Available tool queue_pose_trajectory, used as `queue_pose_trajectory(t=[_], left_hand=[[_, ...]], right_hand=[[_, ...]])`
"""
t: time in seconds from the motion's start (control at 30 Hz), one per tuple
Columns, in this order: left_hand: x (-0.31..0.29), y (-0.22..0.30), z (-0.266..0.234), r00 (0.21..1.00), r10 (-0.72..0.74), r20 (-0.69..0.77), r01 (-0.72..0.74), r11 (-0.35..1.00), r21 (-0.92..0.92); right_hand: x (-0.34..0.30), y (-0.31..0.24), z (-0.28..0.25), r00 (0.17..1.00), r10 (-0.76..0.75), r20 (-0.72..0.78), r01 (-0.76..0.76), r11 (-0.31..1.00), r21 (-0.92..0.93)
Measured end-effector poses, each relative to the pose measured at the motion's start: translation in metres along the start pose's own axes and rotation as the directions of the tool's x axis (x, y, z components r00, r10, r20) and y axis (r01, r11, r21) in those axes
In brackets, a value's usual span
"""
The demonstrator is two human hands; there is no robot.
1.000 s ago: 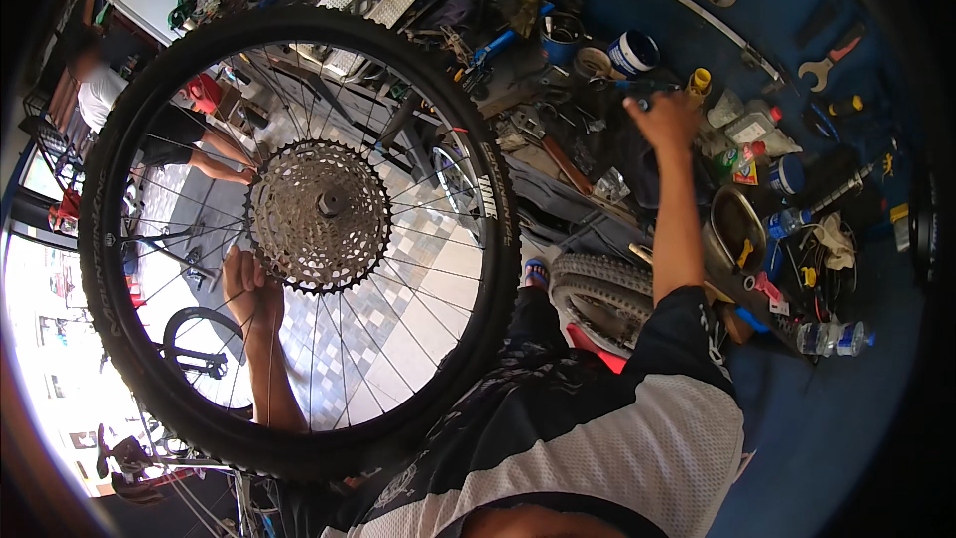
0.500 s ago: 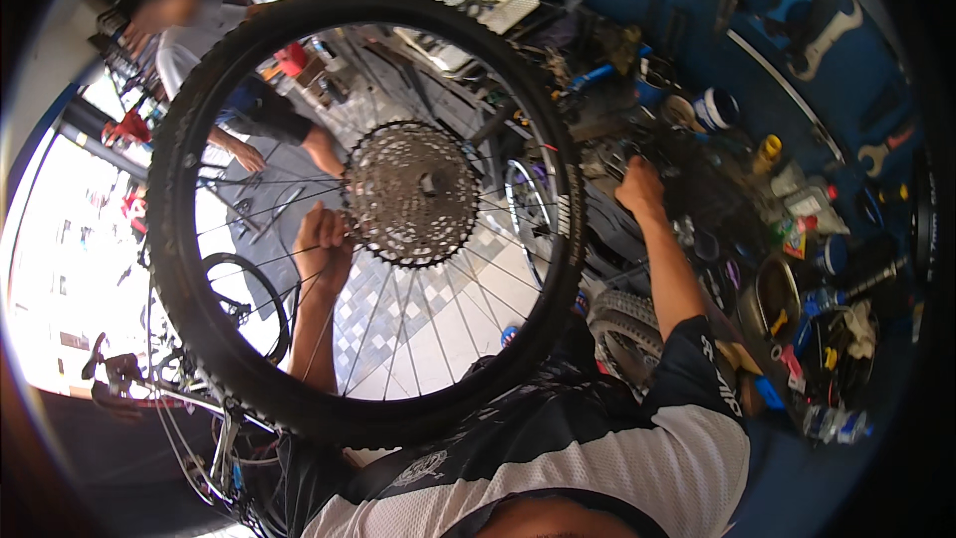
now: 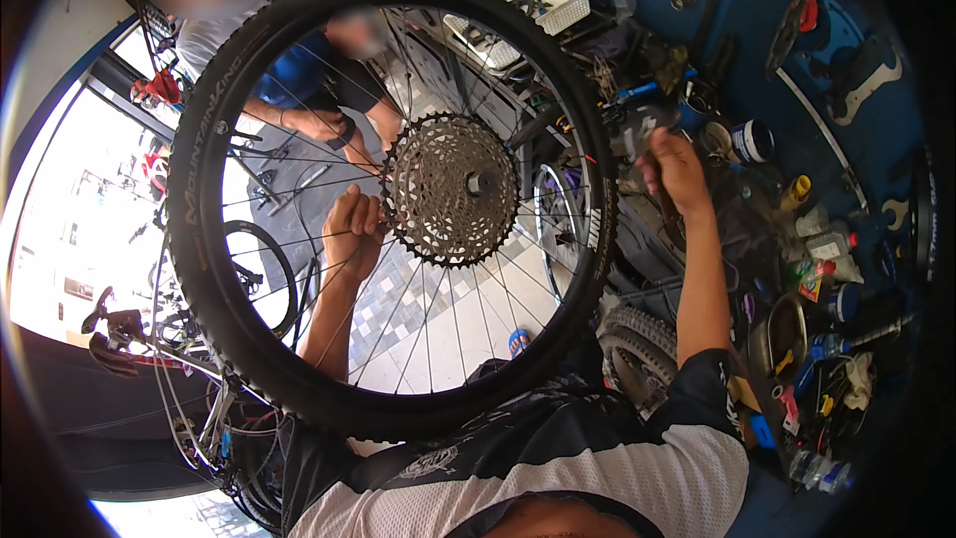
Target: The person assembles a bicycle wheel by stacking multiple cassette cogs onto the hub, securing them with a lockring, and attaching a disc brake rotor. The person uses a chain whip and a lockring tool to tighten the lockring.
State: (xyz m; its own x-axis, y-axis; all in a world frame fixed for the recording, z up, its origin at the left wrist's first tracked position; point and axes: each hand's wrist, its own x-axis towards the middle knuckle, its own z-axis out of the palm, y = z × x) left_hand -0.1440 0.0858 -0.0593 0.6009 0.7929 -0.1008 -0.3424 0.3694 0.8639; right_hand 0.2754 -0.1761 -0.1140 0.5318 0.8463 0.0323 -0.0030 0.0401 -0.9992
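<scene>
A wheel [image 3: 196, 209] is taking up the view's middle and left, in front of the person. Its cassette [image 3: 438, 194] is facing the camera. The left hand [image 3: 354, 227], fingers curled narrow, is resting just beside the cassette's left edge; I cannot tell what it is gripping. The right hand [image 3: 679, 174], right of the wheel, is holding a blurred wrench [image 3: 642, 130].

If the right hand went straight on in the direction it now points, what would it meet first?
Beyond the grey metal tool in its grip, the bare right hand would probably meet the long, narrow blue object farther up the picture first, though depth is unclear here.
</scene>
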Motion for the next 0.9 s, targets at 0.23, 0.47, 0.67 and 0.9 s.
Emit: queue_pose_trajectory(t=[0.23, 0.47, 0.67, 0.9], left_hand=[[-0.001, 0.001, 0.002, 1.0, 0.007, 0.009, -0.007, 1.0, 0.028], [0.002, -0.005, -0.006, 0.999, 0.022, 0.027, -0.022, 1.0, 0.009], [-0.001, 0.0, -0.004, 1.0, -0.003, 0.013, 0.002, 0.998, 0.057], [0.0, 0.0, -0.004, 1.0, 0.012, 0.016, -0.013, 0.998, 0.06]], right_hand=[[0.031, -0.073, 0.084, 0.791, -0.014, 0.611, 0.176, 0.963, -0.206], [0.064, -0.089, 0.102, 0.627, 0.157, 0.763, 0.139, 0.941, -0.308], [0.087, -0.062, 0.132, 0.561, 0.036, 0.827, 0.329, 0.907, -0.263], [0.088, -0.078, 0.129, 0.499, 0.235, 0.834, 0.045, 0.954, -0.296]])
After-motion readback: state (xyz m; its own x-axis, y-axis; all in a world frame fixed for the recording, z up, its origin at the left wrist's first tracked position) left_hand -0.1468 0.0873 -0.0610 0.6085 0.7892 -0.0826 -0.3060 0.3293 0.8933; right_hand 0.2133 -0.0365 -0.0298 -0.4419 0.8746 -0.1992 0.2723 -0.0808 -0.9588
